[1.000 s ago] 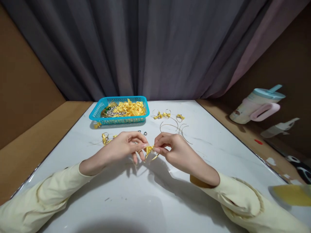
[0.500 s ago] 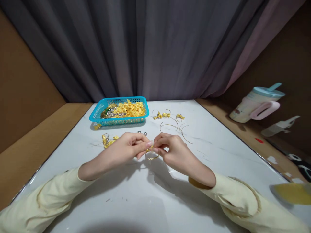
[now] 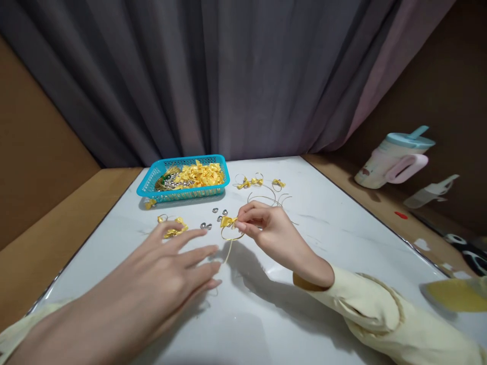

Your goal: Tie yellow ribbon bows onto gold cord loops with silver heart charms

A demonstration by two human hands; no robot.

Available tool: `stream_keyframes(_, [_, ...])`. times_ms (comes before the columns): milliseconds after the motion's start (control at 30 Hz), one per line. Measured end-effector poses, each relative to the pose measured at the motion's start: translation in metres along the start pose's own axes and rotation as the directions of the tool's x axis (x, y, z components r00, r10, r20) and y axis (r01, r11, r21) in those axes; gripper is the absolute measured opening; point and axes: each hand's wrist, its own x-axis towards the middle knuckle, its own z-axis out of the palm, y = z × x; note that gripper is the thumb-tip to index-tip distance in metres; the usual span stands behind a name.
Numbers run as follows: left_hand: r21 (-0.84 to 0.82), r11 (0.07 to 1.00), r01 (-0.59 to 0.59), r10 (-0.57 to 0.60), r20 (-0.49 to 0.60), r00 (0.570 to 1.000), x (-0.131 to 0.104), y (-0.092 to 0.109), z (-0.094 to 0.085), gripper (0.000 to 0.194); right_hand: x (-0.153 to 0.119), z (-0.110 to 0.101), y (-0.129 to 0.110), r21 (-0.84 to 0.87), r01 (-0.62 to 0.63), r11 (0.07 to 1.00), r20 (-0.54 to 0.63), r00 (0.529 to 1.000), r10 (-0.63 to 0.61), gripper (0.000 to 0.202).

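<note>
Between thumb and fingers, my right hand (image 3: 268,225) pinches a yellow ribbon bow (image 3: 228,222). A thin gold cord (image 3: 230,239) loops below the bow, and one end hangs down toward the table. My left hand (image 3: 171,268) is spread with fingers apart and holds nothing, to the left of the bow and nearer to me. Its fingertips are close to several small silver bells (image 3: 206,226) and to a cluster of yellow bows (image 3: 177,228) on the table, partly covered by the hand.
A blue basket (image 3: 182,191) of yellow bows, silver bells and gold cord stands at the back left. More corded bows (image 3: 249,182) and loose cords (image 3: 266,196) lie behind my right hand. A lidded cup (image 3: 391,159), a clear bottle (image 3: 429,193) and scissors (image 3: 466,253) are at right.
My left hand has let go of the bow, opened and moved left and toward me. The right hand still holds the bow, which now shows with its cord loop.
</note>
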Motion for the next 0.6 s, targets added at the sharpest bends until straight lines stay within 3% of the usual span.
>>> stream_keyframes(33, [0.063,0.993,-0.095,0.094,0.022,0.995,-0.001,-0.002,-0.004,0.023,0.0,0.0,-0.001,0.0,-0.002,1.0,-0.007,1.0,0.002,0.017])
stream_keyframes(100, [0.165,0.98,-0.112,0.11,0.02,0.994,-0.004,-0.001,-0.006,0.03,0.0,-0.001,-0.003,0.001,-0.006,1.0,-0.021,1.0,0.006,0.017])
stream_keyframes(133, [0.192,0.97,-0.151,0.16,-0.034,0.987,-0.005,0.003,-0.004,0.031,0.0,-0.001,-0.004,0.004,-0.005,1.0,-0.028,1.0,0.005,0.017])
stream_keyframes(200, [0.224,0.936,-0.272,0.3,-0.1,0.949,-0.008,0.016,0.001,0.029,0.0,-0.001,-0.004,0.011,0.006,1.0,-0.037,0.999,-0.005,0.017])
stream_keyframes(233, [0.215,0.929,-0.303,0.319,-0.043,0.947,-0.009,0.022,0.003,0.028,0.0,-0.001,-0.004,0.015,0.014,1.0,-0.04,0.999,-0.014,0.017])
stream_keyframes(267, [0.192,0.932,-0.309,0.326,-0.063,0.943,-0.01,0.027,0.004,0.027,0.0,-0.001,-0.004,0.018,0.023,1.0,-0.041,0.999,-0.022,0.017])
stream_keyframes(333, [0.165,0.951,-0.26,0.285,-0.153,0.946,-0.009,0.029,0.002,0.029,-0.001,-0.001,-0.004,0.021,0.04,0.999,-0.037,0.999,-0.039,0.017])
stream_keyframes(433, [0.174,0.971,-0.163,0.207,-0.28,0.937,0.002,0.014,-0.004,0.023,-0.003,-0.002,-0.006,0.027,0.065,0.998,-0.034,0.997,-0.064,0.017])
stream_keyframes(500, [0.078,0.991,0.109,-0.074,-0.364,0.929,0.016,-0.002,-0.005,0.016,-0.004,-0.003,-0.008,0.028,0.076,0.997,-0.034,0.997,-0.075,0.018])
stream_keyframes(533, [0.011,0.977,0.214,-0.199,-0.317,0.927,0.023,-0.009,-0.002,0.017,-0.005,-0.004,-0.009,0.027,0.079,0.997,-0.033,0.996,-0.078,0.018])
stream_keyframes(600, [-0.111,0.954,0.277,-0.292,-0.162,0.943,0.035,-0.017,0.006,0.023,-0.006,-0.005,-0.011,0.023,0.085,0.996,-0.03,0.996,-0.085,0.018])
